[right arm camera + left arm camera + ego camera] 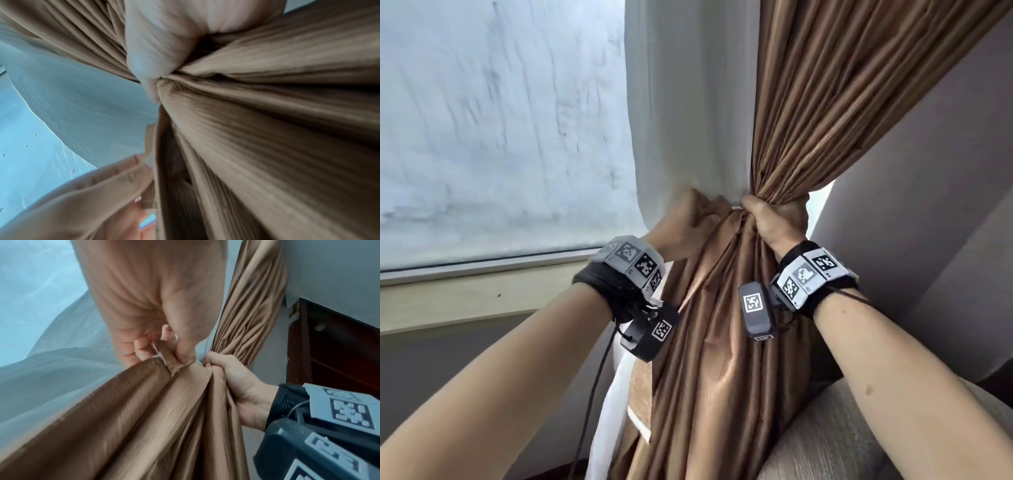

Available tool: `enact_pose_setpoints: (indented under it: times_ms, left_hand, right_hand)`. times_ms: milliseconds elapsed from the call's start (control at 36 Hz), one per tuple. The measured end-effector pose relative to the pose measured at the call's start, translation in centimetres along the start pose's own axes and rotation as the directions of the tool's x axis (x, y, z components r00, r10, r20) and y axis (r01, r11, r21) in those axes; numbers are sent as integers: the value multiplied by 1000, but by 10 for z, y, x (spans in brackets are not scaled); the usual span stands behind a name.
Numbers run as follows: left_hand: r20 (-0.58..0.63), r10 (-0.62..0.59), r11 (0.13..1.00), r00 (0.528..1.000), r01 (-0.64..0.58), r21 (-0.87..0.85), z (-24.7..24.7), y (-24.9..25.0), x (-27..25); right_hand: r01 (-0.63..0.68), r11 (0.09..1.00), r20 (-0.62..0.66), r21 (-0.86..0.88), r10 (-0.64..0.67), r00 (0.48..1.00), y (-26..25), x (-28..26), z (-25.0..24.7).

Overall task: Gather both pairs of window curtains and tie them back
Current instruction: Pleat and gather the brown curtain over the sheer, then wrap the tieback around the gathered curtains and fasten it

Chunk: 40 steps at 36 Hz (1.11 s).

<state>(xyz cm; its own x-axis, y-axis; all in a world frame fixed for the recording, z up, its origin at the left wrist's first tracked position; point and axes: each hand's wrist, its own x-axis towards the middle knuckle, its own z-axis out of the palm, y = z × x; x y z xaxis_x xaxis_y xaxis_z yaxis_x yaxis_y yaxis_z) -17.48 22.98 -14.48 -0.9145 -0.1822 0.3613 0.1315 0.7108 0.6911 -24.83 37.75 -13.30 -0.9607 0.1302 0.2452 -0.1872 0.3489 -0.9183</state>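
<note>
A pleated brown curtain (808, 102) hangs beside a white sheer curtain (688, 102), and both are bunched together at one waist. My right hand (774, 216) grips the gathered brown folds in a fist there. Just left of it, my left hand (688, 219) pinches a narrow brown band with a white edge (170, 363) against the bundle. In the left wrist view the left hand (156, 350) holds that band right next to the right hand (232, 374). The right wrist view is filled by brown curtain (267, 129) squeezed under the right hand (156, 56). Below the hands the fabric falls loose.
Frosted window glass (500, 120) and a pale sill (465, 298) lie to the left. A grey wall (928, 171) stands close on the right, with a dark wooden shelf (339, 345) beside it. A grey wood-grain surface (842, 428) sits low on the right.
</note>
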Motion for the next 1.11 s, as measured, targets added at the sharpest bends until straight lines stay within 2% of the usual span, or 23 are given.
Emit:
enact_pose_setpoints:
  times_ms: [83, 306, 361, 444, 528, 639, 778, 917, 1055, 1111]
  left_hand:
    - [8, -18, 1000, 1000, 18, -1, -4, -12, -4]
    - [-61, -113, 979, 992, 101, -178, -13, -29, -14]
    - [-43, -132, 984, 990, 126, -122, -13, -28, -15]
    - [44, -160, 987, 986, 161, -18, -11, -25, -18]
    - [102, -147, 989, 984, 146, 15, -10, -25, -21]
    - [22, -109, 993, 994, 108, 41, -20, -26, -18]
    - [33, -104, 994, 994, 102, 38, -45, -17, -8]
    - [6, -21, 996, 1000, 21, 87, -60, 2, -1]
    - [70, -19, 994, 997, 11, 108, -58, 4, -3]
    - [80, -11, 983, 997, -3, 181, -55, 3, -5]
  right_hand:
    - [-9, 1000, -12, 5, 9, 1000, 0, 0, -1]
    - [0, 1000, -16, 24, 1, 1000, -8, -8, 4]
    - [1, 1000, -20, 29, -1, 1000, -7, -9, 4]
    - [-3, 1000, -28, 25, 4, 1000, -6, -7, 4]
    - [-10, 1000, -31, 21, 11, 999, -5, -6, 4]
    - [-14, 1000, -32, 13, 14, 999, -4, -6, 4]
    - [-6, 1000, -28, 6, 7, 1000, -3, -5, 3]
    - [-1, 1000, -8, 7, 1, 1000, -4, -6, 3]
    - [-10, 1000, 3, 6, 10, 1000, -4, -6, 1]
    - [-15, 1000, 11, -4, 15, 1000, -2, -5, 0]
